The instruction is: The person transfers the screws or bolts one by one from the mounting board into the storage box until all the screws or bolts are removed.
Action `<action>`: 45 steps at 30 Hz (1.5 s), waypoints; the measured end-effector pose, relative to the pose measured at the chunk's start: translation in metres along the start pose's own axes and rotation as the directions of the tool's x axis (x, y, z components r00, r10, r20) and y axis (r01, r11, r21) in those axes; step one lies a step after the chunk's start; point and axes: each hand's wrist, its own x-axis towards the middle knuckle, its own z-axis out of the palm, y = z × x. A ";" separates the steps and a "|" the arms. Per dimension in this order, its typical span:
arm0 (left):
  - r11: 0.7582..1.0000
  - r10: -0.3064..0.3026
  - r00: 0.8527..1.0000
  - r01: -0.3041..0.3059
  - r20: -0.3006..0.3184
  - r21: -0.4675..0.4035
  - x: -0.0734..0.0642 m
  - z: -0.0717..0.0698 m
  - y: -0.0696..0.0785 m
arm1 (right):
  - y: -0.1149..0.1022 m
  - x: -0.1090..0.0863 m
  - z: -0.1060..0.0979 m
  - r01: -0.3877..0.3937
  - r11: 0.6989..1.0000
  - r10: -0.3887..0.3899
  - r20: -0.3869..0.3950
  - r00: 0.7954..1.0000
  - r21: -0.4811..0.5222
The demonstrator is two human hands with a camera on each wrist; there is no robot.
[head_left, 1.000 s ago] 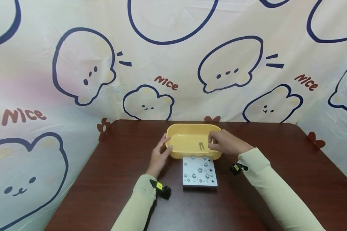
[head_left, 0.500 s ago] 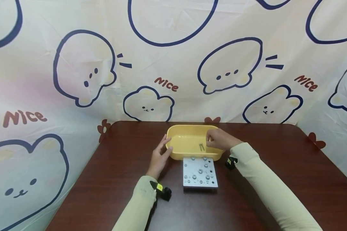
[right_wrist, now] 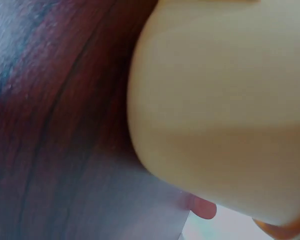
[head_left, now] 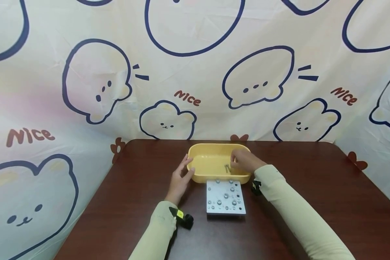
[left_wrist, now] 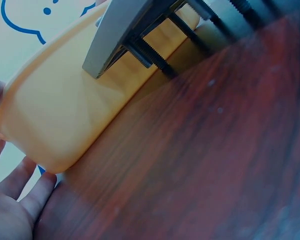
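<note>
My left hand rests at the left end of a yellow plastic basin, its fingers extended and touching the rim and outer wall. In the left wrist view, spread fingers lie against the basin's corner. My right hand reaches into the basin's right side with bent fingers. Whether anything is between its fingertips is hidden. Just left of them, a couple of small thin screws lie on the basin floor. In front of the basin, a silver metal plate carries several bolts and holes.
The brown wooden table extends around the basin. Threaded bolt ends stick out beneath the plate, which sits raised above the tabletop. A patterned cloth hangs behind the table and at its sides.
My right hand has moved left and deeper into the basin, closer to the small screws. The left hand keeps its place on the basin. The head view has tilted slightly upward.
</note>
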 end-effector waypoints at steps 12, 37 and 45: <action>1.000 -0.008 0.998 0.007 -0.060 -0.019 0.019 0.006 -0.038 | 0.001 0.009 0.005 0.000 0.993 0.004 0.035 0.999 -0.120; 1.000 -0.011 0.998 0.010 -0.063 -0.010 0.020 0.005 -0.038 | 0.000 0.008 0.012 -0.021 0.992 0.020 -0.009 1.000 -0.122; 1.000 0.002 0.999 -0.003 -0.051 -0.013 0.017 0.007 -0.038 | 0.003 0.007 0.015 0.014 0.986 -0.018 -0.025 1.000 -0.165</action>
